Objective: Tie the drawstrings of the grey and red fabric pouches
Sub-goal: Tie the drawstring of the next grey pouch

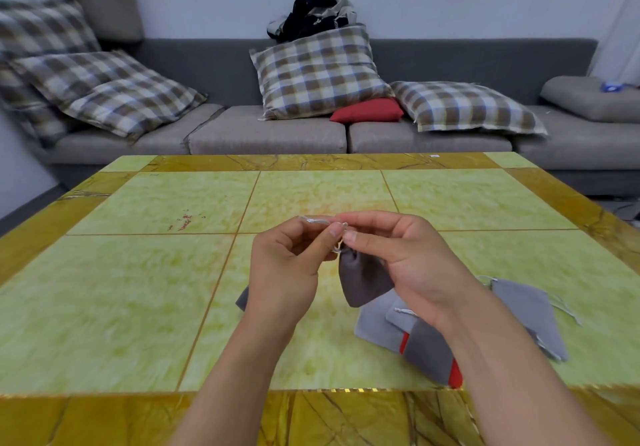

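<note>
A dark grey pouch [362,281] hangs above the table, its neck gathered, from a pale drawstring [320,221]. My left hand [289,265] pinches one end of the string and my right hand [398,255] pinches the other, close together over the pouch's mouth. On the table under my right wrist lies a pile of grey pouches [377,322], with a red pouch [455,374] showing only as thin edges beneath them. One more grey pouch [528,310] lies flat to the right, its strings loose. A grey corner [243,300] peeks out behind my left wrist.
The green and gold tiled table [145,289] spreads wide to the left and far side. Behind it stands a grey sofa [270,130] with plaid cushions [318,74] and a small red cushion [369,111].
</note>
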The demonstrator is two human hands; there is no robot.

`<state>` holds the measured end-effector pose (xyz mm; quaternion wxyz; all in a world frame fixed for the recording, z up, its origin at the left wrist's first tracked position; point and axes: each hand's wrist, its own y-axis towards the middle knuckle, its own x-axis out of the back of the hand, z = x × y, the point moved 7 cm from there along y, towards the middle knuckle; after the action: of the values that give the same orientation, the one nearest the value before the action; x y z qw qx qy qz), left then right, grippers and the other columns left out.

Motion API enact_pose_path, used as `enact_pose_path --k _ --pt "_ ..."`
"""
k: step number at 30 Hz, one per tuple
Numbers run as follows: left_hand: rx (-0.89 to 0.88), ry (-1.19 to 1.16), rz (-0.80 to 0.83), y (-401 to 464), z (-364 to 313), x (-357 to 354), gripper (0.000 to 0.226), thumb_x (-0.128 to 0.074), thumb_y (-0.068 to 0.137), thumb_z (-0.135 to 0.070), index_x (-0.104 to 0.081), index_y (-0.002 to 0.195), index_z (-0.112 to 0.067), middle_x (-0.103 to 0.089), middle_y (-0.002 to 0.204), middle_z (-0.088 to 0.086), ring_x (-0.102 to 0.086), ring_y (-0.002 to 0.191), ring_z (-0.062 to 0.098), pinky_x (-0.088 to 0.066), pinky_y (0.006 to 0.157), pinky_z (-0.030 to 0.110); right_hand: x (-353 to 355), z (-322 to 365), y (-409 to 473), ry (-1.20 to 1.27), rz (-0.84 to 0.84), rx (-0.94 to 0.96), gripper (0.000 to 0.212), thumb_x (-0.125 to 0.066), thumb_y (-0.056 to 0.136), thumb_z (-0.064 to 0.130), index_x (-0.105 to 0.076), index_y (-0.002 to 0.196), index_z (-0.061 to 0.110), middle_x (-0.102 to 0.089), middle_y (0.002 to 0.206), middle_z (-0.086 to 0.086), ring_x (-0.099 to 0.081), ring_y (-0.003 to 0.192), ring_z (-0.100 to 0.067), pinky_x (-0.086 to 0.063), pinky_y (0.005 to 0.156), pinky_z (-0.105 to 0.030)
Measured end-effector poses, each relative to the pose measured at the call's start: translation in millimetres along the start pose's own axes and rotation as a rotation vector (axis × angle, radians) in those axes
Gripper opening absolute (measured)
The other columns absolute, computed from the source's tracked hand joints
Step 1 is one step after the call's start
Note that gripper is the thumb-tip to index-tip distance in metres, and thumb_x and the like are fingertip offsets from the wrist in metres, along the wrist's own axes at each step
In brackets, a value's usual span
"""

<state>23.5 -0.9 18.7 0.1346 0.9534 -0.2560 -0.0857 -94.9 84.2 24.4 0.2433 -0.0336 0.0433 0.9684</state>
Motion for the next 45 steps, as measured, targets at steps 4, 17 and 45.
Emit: enact_pose_path --k 4,17,45 --pt "-0.018 -0.035 -0.001 1 -2 2 0.006 -0.071 0.084 -0.008 -0.077 0.087 -0.01 -0.075 0.08 0.005 -0.068 0.074 0.016 -0.059 0.073 0.031 -2 -3 1 0.075 -0.004 -0.008 0.019 -0.069 0.084 0.002 -0.076 0.102 0.003 -0.076 0.103 -0.014 -0.069 0.107 -0.029 -0.051 0.099 -0.034" --pt "0.091 -0.216 0.015 -1 -2 -1 0.018 -0.068 0.081 -0.02 -0.078 0.09 -0.008 -0.076 0.094 0.009 -0.072 0.088 0.021 -0.059 0.078 0.03 -9 -13 4 0.344 -0.037 -0.126 0.02 -0.074 0.069 0.023 -0.075 0.085 0.011 -0.071 0.088 -0.01 -0.062 0.077 -0.018 -0.05 0.066 -0.025" --pt "0.238 -0.472 0.124 -3 -3 -18 0.03 -0.042 0.103 -0.017 -0.057 0.078 -0.009 -0.06 0.068 0.005 -0.055 0.061 0.013 -0.051 0.06 0.022 11 12 3 0.376 -0.119 0.089 0.025 -0.043 0.103 0.012 -0.051 0.08 0.015 -0.046 0.064 0.002 -0.036 0.054 -0.01 -0.034 0.049 -0.018"
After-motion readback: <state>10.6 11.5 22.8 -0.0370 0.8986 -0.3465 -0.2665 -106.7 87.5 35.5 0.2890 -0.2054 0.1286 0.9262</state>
